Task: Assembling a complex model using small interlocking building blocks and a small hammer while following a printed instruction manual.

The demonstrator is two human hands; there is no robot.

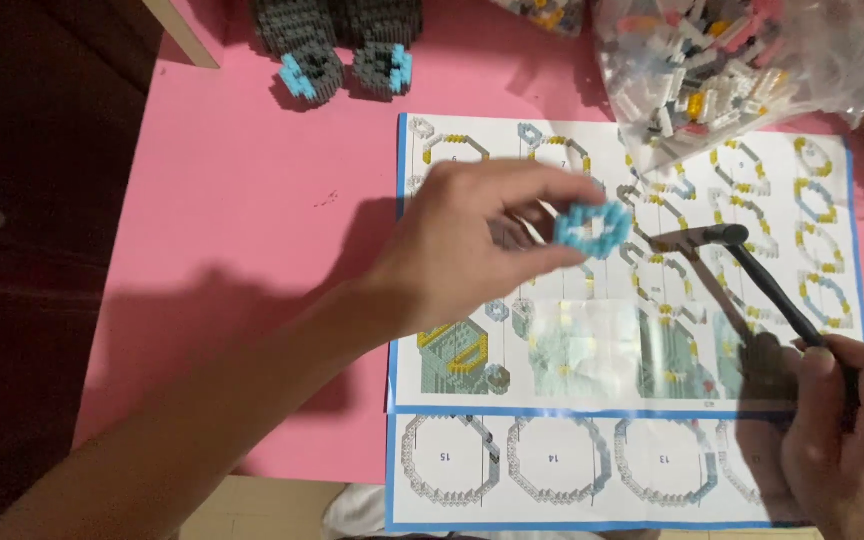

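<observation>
A head-worn camera looks down on a pink desk. At the top right lies a clear plastic bag, crumpled and bulging with small building bricks in white, grey, yellow and pink; its lower edge overlaps the top of an instruction sheet. More bagged bricks show at the far right edge and at the top centre, cut off by the frame.

The instruction sheet is a large white rectangle with a blue border, lying flat in the middle of the desk. It is printed with rows of ring-shaped brick layouts in grey, yellow and blue, a band of green-tinted model pictures across its middle, and four large grey rings along the bottom.

The left hand reaches in from the lower left and hovers above the sheet, fingertips pinching a small light-blue ring of bricks — held in the air, slightly blurred. The right hand, at the lower right, is clenched around the handle of a slim black tool whose head points up and left over the sheet.

At the top left of the sheet stand two dark grey brick pieces with light-blue parts.
</observation>
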